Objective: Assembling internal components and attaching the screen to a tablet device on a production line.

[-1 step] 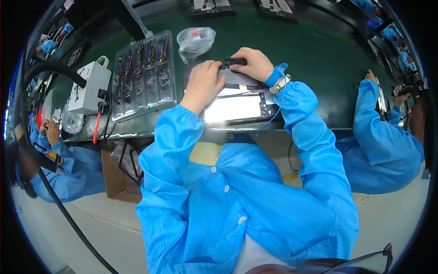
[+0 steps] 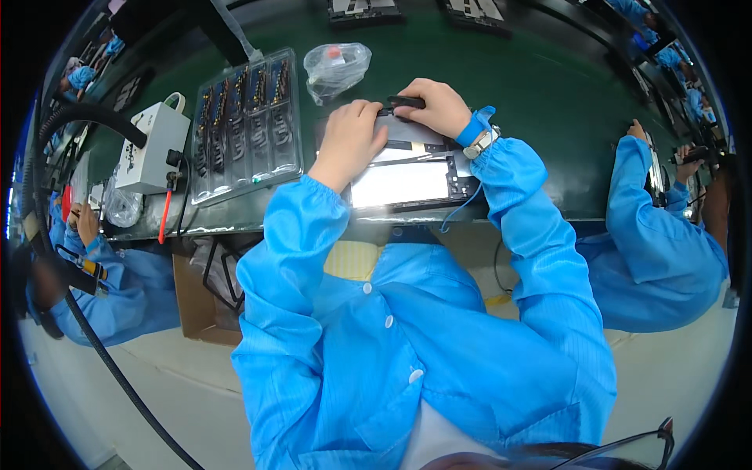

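Note:
A flat, opened tablet-like device (image 2: 401, 186) lies on the table in front of me, a bright white panel on its near half and a grey part with dark strips on its far half. At its far edge my right hand (image 2: 439, 108) is closed around a short black tool (image 2: 406, 102). A blue strap and a watch are on that wrist. My left hand (image 2: 350, 141) rests on the device's far left part, fingers bent together near a small dark piece (image 2: 385, 112); what its fingertips hold is hidden. A blue cord (image 2: 462, 207) hangs by the device's right side.
A clear tray (image 2: 247, 129) of small dark parts lies to the left, beside a white box (image 2: 153, 149) with cables. Beyond my hands sits a crumpled plastic bag (image 2: 337, 70). More devices (image 2: 364, 11) lie at the far side. Co-workers in blue (image 2: 658, 227) sit on both sides.
Both hands have shifted very slightly toward the far side of the table. The black tool has moved a little with my right hand.

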The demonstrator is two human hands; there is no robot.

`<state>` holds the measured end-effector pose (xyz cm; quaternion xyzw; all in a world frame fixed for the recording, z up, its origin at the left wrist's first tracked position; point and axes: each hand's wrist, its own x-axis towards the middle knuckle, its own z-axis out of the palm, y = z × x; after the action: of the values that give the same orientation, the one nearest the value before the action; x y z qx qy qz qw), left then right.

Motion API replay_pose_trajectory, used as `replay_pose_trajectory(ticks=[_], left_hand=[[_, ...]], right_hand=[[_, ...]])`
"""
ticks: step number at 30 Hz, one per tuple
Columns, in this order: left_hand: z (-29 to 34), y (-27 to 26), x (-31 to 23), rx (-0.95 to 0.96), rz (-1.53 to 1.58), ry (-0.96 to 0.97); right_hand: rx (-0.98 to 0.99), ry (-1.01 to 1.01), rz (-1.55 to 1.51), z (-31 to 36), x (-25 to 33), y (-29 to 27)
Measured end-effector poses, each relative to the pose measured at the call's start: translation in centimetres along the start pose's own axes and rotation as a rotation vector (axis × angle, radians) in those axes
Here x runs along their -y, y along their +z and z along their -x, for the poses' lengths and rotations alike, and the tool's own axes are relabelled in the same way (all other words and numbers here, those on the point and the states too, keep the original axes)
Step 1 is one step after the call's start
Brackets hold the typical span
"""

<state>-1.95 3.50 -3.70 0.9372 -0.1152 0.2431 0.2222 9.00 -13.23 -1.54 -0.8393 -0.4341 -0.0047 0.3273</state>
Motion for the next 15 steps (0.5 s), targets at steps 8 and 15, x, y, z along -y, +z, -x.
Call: replay_pose_trajectory(ticks=[8, 15], left_hand=[[-4.4, -2.2, 1.4, 0.399, 0.209, -0.133], [-4.1, -0.6, 2.3, 0.279, 0.294, -0.109]], right_hand=[[0.034, 0.057, -0.114, 0.4, 1.0, -0.5], [0.078, 0.157, -0.198, 0.3, 1.2, -1.0]])
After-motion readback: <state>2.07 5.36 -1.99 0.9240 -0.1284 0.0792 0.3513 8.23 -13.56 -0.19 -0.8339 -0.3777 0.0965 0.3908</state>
